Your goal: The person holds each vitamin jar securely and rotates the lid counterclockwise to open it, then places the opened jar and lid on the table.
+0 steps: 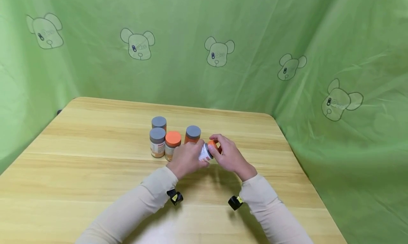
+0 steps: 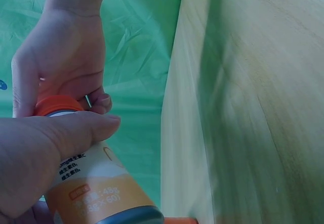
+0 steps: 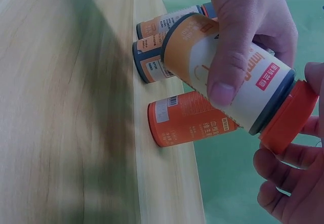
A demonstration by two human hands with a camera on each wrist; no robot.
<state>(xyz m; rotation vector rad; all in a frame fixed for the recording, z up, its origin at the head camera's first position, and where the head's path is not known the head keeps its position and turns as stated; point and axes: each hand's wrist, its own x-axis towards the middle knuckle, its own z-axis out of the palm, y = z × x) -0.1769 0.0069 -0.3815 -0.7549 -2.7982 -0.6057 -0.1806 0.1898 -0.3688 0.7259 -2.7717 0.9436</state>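
Observation:
My left hand grips a white-and-orange supplement bottle, held tilted above the table. In the left wrist view its thumb lies across the printed label. The fingers of my right hand pinch the orange cap at the bottle's upper right end. In the right wrist view the cap sits against the dark grey neck, a little askew; whether it is loose I cannot tell. Just behind the left hand stands an orange bottle with a grey lid, partly hidden.
Left of the hands stand a grey-lidded bottle, an orange-lidded bottle and another grey-lidded bottle behind them. They share the wooden table. A green curtain hangs around its back and sides.

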